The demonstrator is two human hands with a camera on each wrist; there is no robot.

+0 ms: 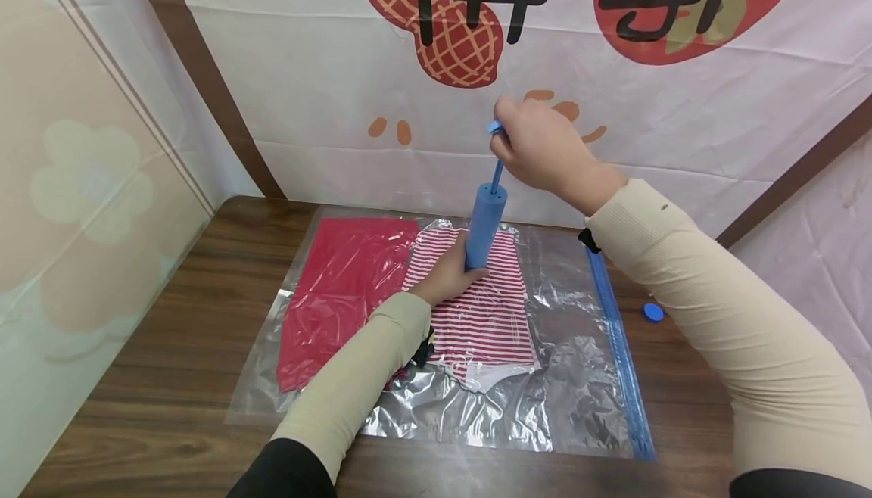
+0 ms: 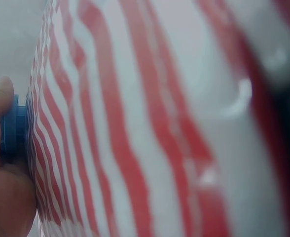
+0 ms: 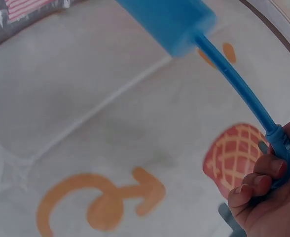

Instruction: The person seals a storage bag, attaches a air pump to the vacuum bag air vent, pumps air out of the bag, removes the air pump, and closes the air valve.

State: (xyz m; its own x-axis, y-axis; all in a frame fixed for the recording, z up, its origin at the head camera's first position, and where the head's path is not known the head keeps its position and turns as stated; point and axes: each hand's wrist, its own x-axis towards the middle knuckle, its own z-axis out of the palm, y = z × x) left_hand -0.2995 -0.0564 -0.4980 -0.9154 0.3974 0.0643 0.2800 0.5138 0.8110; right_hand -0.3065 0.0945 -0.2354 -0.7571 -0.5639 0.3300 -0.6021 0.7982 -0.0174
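A blue hand pump (image 1: 486, 225) stands nearly upright on a clear plastic vacuum bag (image 1: 565, 377). My left hand (image 1: 450, 271) grips the pump's lower end; in the left wrist view, that hand (image 2: 7, 182) is beside a blue round part (image 2: 9, 123) against the bag. Above it my right hand (image 1: 541, 146) holds the pump handle, and the thin rod is drawn well out of the barrel. Curled fingers wrap the handle (image 3: 280, 153) in the right wrist view. Inside the bag lie a red folded cloth (image 1: 347, 286) and a red-and-white striped garment (image 1: 484, 324).
A blue zip edge (image 1: 620, 354) runs down the bag's right side. To the right of it a small blue round cap (image 1: 652, 312) lies on the brown wooden table (image 1: 129, 399). A printed cloth backdrop (image 1: 306, 89) hangs directly behind the table.
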